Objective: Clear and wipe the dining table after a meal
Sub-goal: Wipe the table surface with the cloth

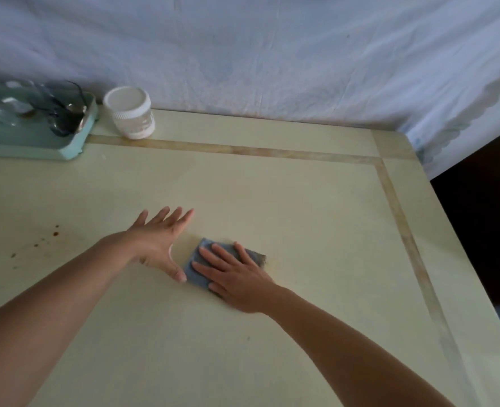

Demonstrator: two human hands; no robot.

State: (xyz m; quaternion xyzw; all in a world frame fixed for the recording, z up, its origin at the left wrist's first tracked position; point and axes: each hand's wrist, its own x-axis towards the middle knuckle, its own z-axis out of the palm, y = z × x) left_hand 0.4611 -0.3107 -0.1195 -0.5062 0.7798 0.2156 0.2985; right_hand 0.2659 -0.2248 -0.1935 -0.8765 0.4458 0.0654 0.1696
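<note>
Table top [272,201]: smooth cream surface, faint sheen | inlay band [243,151]: tan, marbled look | cloth [225,249]: blue-grey woven fabric, matt, slightly coarse | jar [130,113]: white ribbed plastic lid, clear body | tray [75,148]: mint-green smooth plastic, satin | cutlery [75,108]: bright glossy metal | backdrop sheet [272,54]: white fabric, creased, matt.

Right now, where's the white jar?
Head view, upper left: the white jar stands upright at the far edge of the table, just right of the teal tray, against the white backdrop cloth.
</note>
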